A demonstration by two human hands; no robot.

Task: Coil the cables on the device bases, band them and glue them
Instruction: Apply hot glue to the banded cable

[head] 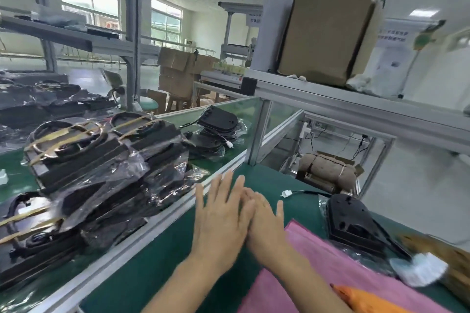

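Green bench matting (157, 262) lay under the flat, empty left hand (218, 218) and right hand (267, 226), so a careless reach risked snagging the device base (356, 223)'s loose cable (305, 192).

I see a brown cardboard box (328, 33) on the grey aluminium shelf (356, 99), and a pink sheet (338, 269) on the green mat (162, 269).

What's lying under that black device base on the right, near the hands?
The black device base lies on crinkled clear plastic wrap, which shows at its edges, over the green mat. Whatever lies beneath its middle is hidden.
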